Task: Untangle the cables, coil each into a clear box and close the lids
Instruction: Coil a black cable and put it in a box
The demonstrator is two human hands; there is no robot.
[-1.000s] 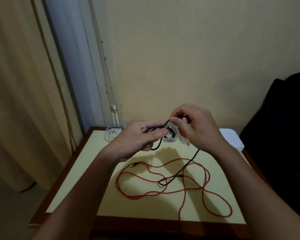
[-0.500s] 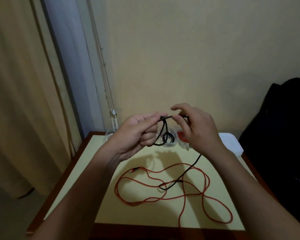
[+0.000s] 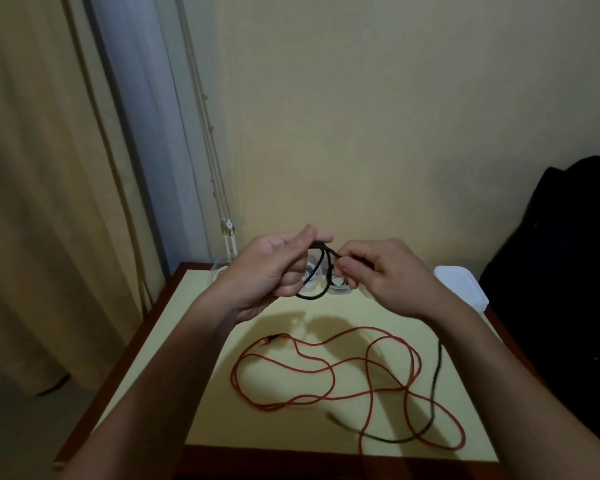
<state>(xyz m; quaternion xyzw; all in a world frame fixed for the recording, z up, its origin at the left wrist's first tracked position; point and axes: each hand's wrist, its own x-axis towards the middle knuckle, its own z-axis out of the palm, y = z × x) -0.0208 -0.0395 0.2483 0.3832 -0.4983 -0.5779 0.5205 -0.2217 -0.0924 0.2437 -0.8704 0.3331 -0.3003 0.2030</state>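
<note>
My left hand (image 3: 274,268) pinches loops of the black cable (image 3: 321,268) above the far part of the table. Close beside it, my right hand (image 3: 385,275) pinches the same cable. The cable's loose tail (image 3: 433,386) runs from under my right wrist down the right side and curves, blurred, over the front of the table. The red cable (image 3: 329,372) lies in loose loops on the yellow tabletop (image 3: 222,375), and the black tail crosses it. Clear boxes (image 3: 340,289) stand at the far edge, mostly hidden behind my hands.
A white lidded box (image 3: 461,285) sits at the far right corner. A dark bag or cloth (image 3: 561,271) stands right of the table. Curtains and cords hang on the left. The table has a brown wooden rim (image 3: 118,368).
The black cable's tail has swung from the middle of the red loops out to the right and front. My hands have shifted slightly and another loop hangs between them.
</note>
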